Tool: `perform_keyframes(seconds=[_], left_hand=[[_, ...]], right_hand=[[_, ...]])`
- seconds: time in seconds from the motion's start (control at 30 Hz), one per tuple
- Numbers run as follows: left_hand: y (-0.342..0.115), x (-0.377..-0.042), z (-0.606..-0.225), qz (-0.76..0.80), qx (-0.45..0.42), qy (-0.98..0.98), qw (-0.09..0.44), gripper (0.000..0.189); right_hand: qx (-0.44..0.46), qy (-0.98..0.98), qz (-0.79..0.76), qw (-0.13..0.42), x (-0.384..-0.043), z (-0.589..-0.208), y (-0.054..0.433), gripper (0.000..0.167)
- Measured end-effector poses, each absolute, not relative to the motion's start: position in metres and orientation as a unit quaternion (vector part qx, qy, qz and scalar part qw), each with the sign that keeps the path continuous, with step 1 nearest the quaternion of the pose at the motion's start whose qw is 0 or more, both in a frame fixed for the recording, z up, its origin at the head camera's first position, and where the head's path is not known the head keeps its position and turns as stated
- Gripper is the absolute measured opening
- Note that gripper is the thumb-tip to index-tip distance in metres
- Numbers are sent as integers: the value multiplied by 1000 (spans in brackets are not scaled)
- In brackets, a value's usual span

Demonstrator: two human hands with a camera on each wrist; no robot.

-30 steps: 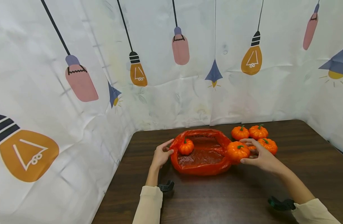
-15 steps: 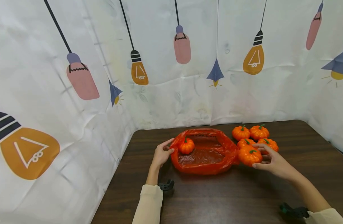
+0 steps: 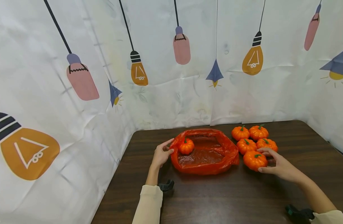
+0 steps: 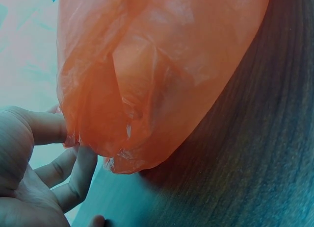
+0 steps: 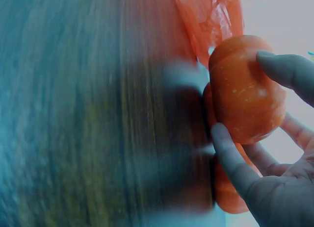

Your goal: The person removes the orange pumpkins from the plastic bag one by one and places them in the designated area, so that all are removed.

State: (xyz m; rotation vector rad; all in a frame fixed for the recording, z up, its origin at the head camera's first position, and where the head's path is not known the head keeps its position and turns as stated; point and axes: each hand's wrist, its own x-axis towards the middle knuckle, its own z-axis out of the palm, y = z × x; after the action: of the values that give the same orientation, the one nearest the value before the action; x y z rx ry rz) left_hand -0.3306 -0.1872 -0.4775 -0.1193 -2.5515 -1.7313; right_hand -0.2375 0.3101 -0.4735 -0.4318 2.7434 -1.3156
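An orange-red plastic bag (image 3: pixel 203 168) lies on the table with its mouth spread wide. My left hand (image 3: pixel 161 155) pinches the bag's left rim between thumb and fingers; the left wrist view shows the thin film (image 4: pixel 162 80) bunched at the fingertips. One small orange pumpkin (image 3: pixel 186 146) sits inside the bag at its left. To the right of the bag, my right hand (image 3: pixel 278 165) grips another pumpkin (image 3: pixel 254 160) from its right side. In the right wrist view, thumb and fingers curve round that pumpkin (image 5: pixel 248 89), close over the table.
Several more pumpkins stand grouped behind the held one, the nearest pumpkin (image 3: pixel 246 146) just right of the bag. Under everything is a dark wood-grain table (image 3: pixel 216 199). A white curtain (image 3: pixel 165 102) printed with lamps hangs behind the table and along the left.
My right hand has carried its pumpkin rightward from the bag's right rim to in front of the other pumpkins. The left hand stays at the left rim.
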Motion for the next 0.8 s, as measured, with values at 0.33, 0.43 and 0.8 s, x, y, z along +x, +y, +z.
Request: perform_keyframes(seconds=[0.33, 0.43, 0.8], left_hand=[[-187, -331, -479, -561, -36, -826, 33, 49], [-187, -330, -478, -561, -36, -826, 33, 49], [-187, -329, -477, -560, -36, -827, 36, 48]], right_hand=[[-154, 885, -437, 42, -240, -477, 313, 70], [-165, 884, -435, 32, -241, -479, 313, 68], [-176, 889, -421, 19, -245, -481, 311, 69]])
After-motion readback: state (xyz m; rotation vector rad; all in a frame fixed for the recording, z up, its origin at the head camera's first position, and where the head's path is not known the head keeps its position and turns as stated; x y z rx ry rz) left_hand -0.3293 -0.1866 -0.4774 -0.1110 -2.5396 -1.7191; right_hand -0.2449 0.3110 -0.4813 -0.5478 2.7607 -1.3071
